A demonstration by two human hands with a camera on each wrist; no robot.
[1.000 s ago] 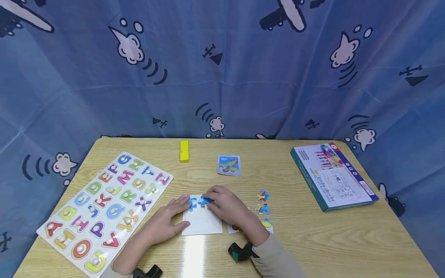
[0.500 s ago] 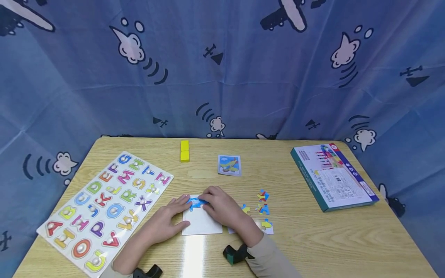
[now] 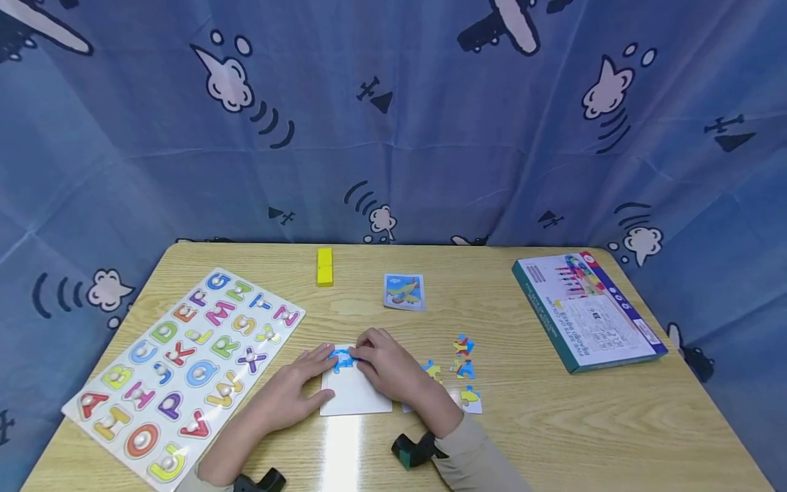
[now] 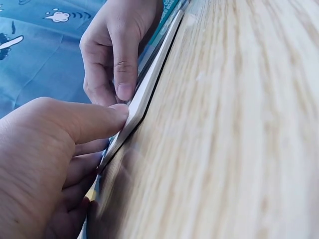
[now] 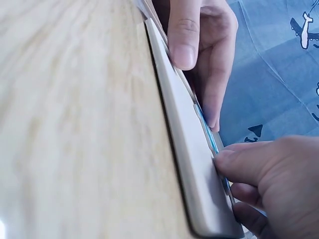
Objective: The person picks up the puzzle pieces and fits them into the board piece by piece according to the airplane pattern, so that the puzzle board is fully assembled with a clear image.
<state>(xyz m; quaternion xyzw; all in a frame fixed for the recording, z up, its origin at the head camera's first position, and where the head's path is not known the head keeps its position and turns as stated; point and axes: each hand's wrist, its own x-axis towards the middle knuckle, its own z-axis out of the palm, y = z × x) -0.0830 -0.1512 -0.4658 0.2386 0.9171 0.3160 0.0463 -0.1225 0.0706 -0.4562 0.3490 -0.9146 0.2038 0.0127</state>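
A white puzzle tray (image 3: 355, 396) lies at the middle of the table, with blue jigsaw pieces (image 3: 341, 359) along its far left part. My left hand (image 3: 289, 391) rests at the tray's left side. Its fingertips touch the far left corner by the blue pieces, while the thumb (image 4: 117, 117) lies on the tray's edge. From the right, my right hand (image 3: 393, 365) reaches over the tray. Thumb and index finger pinch the right end of a blue jigsaw piece (image 5: 213, 137) close over the tray surface, and the hand hides part of it.
Loose puzzle pieces (image 3: 465, 367) lie right of the tray, some partly behind the right forearm. Beyond stand a small airplane picture card (image 3: 404, 292) and a yellow block (image 3: 324, 266). An alphabet board (image 3: 190, 369) covers the left side; a flat box (image 3: 589, 311) lies at the right.
My right hand has shifted slightly left with the blue jigsaw piece, and the gap between the blue pieces has closed. My left hand has stayed in place.
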